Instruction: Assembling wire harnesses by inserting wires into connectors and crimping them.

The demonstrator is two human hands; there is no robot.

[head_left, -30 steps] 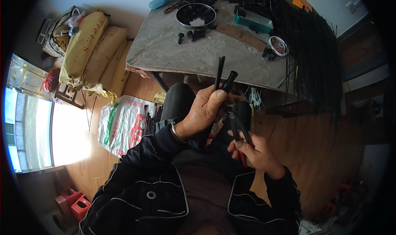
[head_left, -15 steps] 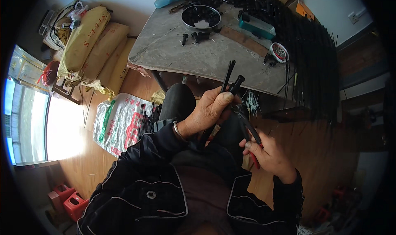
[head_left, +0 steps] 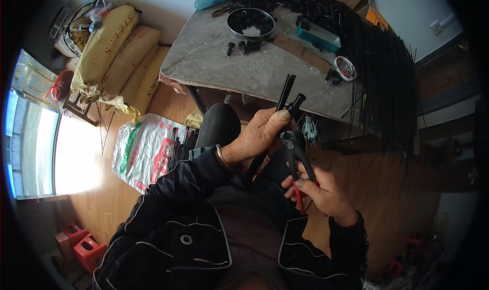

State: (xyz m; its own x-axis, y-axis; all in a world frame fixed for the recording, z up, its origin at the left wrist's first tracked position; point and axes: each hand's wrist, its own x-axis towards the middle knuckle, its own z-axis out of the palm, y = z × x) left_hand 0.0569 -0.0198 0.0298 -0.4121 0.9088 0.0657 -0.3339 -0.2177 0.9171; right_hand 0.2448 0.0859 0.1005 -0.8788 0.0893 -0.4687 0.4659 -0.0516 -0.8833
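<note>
My left hand (head_left: 261, 131) is closed around a few thin black rods (head_left: 286, 91) and a short black tubular fitting (head_left: 296, 102) with a flared end. The thumb presses on the fitting, and the rods run down below the fist between my knees. In my right hand (head_left: 328, 192) is a pair of end-cutting pincers (head_left: 291, 145) with dark jaws and red grips. Their handles are spread and the jaws are apart, just below the left hand's fingers. Whether the jaws touch anything cannot be made out.
Ahead stands a grey table (head_left: 209, 56) bearing a metal bowl (head_left: 251, 34), a teal tray (head_left: 318, 35), a small cup of metal bits (head_left: 345, 67) and heaped black parts. Long black rods (head_left: 387, 81) hang off its right side. Full sacks (head_left: 119, 56) lie at left.
The pincers have come away from the fitting, down and slightly left, and their handles have spread wider. My left hand keeps its grip in nearly the same place.
</note>
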